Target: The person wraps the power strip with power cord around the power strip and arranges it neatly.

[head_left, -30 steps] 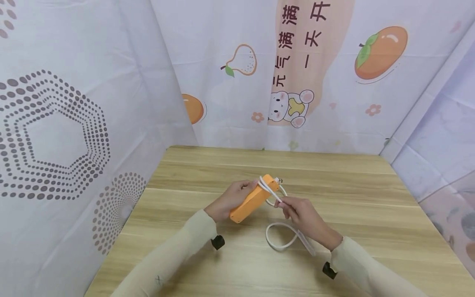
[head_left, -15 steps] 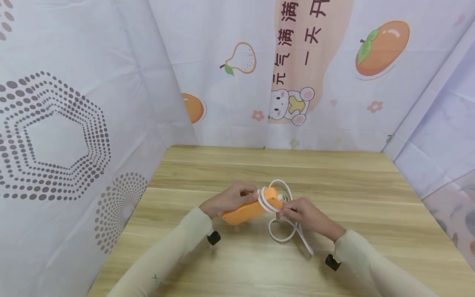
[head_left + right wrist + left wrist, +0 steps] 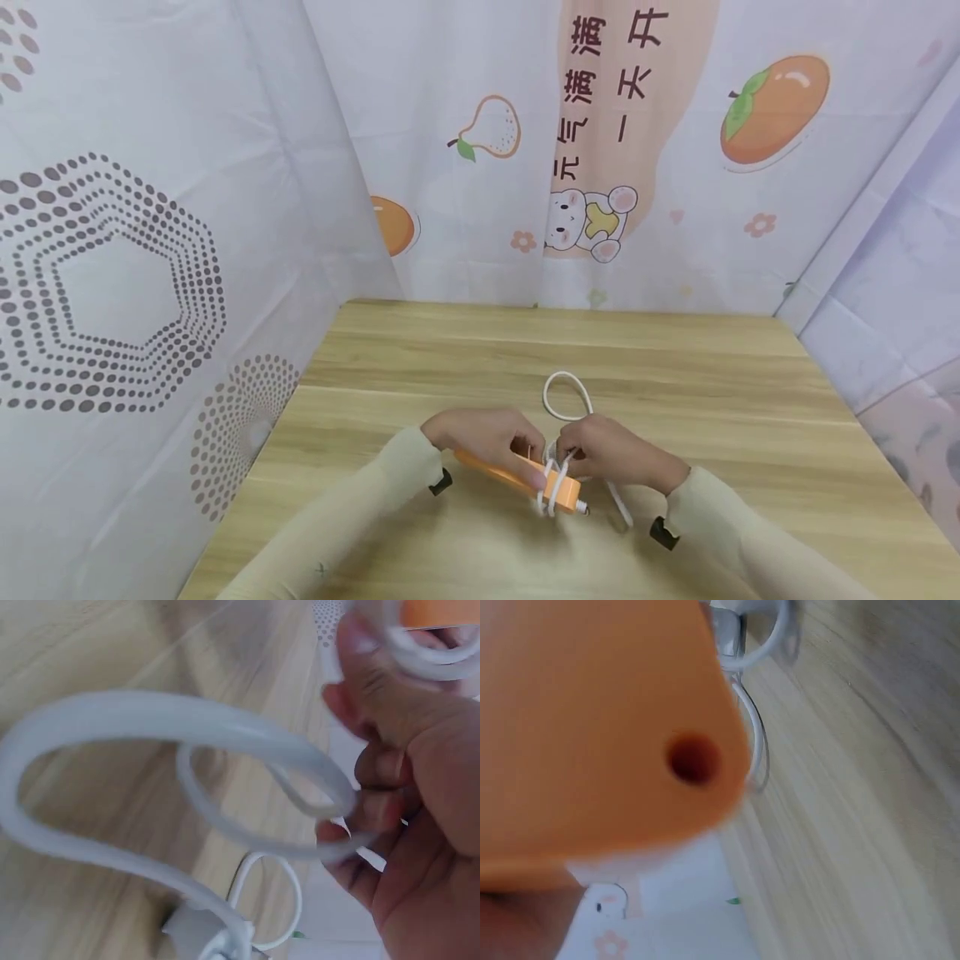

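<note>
An orange power strip point(image 3: 572, 493) is tilted low over the wooden table, its cord end toward the lower right. My left hand point(image 3: 491, 437) grips it from above, the thumb near the wraps. White cord point(image 3: 555, 485) circles the strip near that end in a couple of turns. Beside it, my right hand point(image 3: 611, 450) pinches the cord with curled fingers. In the right wrist view, slack cord point(image 3: 150, 716) loops from these fingers point(image 3: 379, 810). The strip's corner with a round hole point(image 3: 694, 757) fills much of the left wrist view.
A loop of loose cord point(image 3: 546, 396) lies on the table point(image 3: 675, 358) behind the hands. A pale plug point(image 3: 199, 934) shows on the table in the right wrist view. Printed curtains point(image 3: 450, 208) stand behind the table and along both sides.
The strip has swung so its cord end points toward the lower right and nearer the person. The right hand has brought the cord round behind it, and the left hand now grips from above.
</note>
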